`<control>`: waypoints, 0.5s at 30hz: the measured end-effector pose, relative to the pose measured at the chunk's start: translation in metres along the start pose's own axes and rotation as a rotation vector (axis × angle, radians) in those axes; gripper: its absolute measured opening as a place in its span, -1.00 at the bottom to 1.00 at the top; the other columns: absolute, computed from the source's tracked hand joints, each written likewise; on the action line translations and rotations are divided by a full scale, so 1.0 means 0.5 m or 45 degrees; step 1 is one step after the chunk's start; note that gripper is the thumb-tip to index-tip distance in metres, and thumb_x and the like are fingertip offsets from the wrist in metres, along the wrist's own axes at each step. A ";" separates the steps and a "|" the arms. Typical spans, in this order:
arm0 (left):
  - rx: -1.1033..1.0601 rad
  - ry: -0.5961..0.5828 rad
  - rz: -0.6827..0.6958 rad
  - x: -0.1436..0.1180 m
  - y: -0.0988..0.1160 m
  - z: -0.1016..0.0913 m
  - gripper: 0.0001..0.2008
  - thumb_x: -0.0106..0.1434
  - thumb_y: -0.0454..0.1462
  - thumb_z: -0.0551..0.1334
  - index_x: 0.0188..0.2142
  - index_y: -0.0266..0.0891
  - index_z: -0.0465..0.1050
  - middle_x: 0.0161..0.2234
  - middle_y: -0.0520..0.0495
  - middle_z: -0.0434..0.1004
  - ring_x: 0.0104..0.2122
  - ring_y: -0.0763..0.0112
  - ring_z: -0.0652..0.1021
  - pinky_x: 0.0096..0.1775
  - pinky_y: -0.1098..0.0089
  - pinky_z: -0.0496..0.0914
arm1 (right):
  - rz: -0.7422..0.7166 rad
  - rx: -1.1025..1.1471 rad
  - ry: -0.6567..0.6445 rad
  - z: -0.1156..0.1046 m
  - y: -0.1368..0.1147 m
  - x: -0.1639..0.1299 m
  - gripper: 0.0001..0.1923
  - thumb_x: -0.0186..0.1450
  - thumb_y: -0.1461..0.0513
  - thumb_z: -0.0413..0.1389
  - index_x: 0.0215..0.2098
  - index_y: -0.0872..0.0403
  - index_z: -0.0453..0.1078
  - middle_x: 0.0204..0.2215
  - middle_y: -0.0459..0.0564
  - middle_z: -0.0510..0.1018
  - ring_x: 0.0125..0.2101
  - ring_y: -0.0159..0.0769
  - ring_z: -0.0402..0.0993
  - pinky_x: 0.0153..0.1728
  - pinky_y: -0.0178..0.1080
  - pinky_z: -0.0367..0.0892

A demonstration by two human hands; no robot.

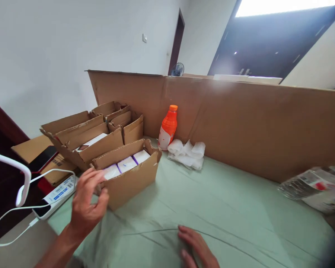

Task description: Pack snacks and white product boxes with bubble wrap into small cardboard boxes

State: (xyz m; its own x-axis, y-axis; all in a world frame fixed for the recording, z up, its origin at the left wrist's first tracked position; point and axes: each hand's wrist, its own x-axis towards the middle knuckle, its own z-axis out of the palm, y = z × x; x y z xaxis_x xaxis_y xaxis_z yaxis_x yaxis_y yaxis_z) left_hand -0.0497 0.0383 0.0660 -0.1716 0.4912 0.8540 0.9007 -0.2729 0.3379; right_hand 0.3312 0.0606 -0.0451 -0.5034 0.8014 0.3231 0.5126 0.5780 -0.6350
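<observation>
My left hand [88, 197] is at the left end of a narrow cardboard box [134, 190], its thumb apart from the curved fingers. The fingertips reach over the box's rim beside the leftmost white pack [111, 172]; whether they press on it I cannot tell. Three white packs with purple edges stand in a row inside that box. Low in the picture, my right hand [197, 247] hovers over or rests on the green cloth [226, 208], holding nothing, fingers stretched and partly cut off by the frame.
More cardboard boxes [80, 130] stand behind on the left, one with a white item inside. An orange bottle [169, 126] and crumpled white wrap [188, 153] sit before a tall cardboard panel [240, 126]. A power strip [58, 195] with cables lies left; clear plastic packaging [315, 184] lies right.
</observation>
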 end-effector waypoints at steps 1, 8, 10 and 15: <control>0.006 0.095 -0.148 -0.031 0.002 -0.024 -0.49 0.18 -0.36 0.28 0.14 -0.17 0.36 0.08 -0.18 0.45 0.18 0.05 0.40 0.27 -0.05 0.21 | 0.088 0.013 -0.027 -0.015 -0.010 0.019 -0.60 0.39 0.11 0.07 0.19 -0.13 0.40 0.15 0.08 0.50 0.13 -0.05 0.45 0.13 0.03 0.41; -0.565 0.029 -1.229 -0.167 0.003 -0.044 -0.03 0.04 -0.03 0.43 0.37 -0.03 0.03 0.32 -0.22 0.22 0.28 -0.19 0.29 0.25 -0.25 0.16 | 0.297 0.342 -0.185 0.027 -0.096 0.239 -0.23 0.23 0.18 0.15 0.38 0.02 0.09 0.30 0.17 0.28 0.19 -0.03 0.33 0.12 0.04 0.35; -0.661 -0.098 -1.377 -0.162 0.006 -0.030 -0.09 0.03 0.06 0.40 0.32 -0.03 0.13 0.26 -0.19 0.30 0.27 -0.18 0.29 0.26 -0.21 0.16 | 0.258 0.440 -0.196 0.057 -0.109 0.276 -0.17 0.14 0.24 0.18 0.37 0.04 0.10 0.27 0.16 0.33 0.16 -0.01 0.34 0.10 0.04 0.36; -0.748 -0.243 -1.384 -0.117 0.018 0.022 -0.15 0.01 0.04 0.41 0.25 -0.09 0.20 0.14 -0.17 0.42 0.23 -0.10 0.34 0.27 -0.10 0.17 | 0.219 0.512 -0.069 0.068 -0.096 0.248 -0.17 0.13 0.25 0.15 0.37 0.05 0.09 0.24 0.14 0.36 0.14 -0.02 0.34 0.09 0.03 0.33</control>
State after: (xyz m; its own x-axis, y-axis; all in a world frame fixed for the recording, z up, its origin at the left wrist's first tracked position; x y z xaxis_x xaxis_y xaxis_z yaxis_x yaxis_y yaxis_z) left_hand -0.0273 0.0164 0.0149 -0.6094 0.7922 -0.0321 0.0068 0.0456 0.9989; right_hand 0.2206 0.1269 0.0015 -0.4758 0.8652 0.1581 0.2859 0.3221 -0.9025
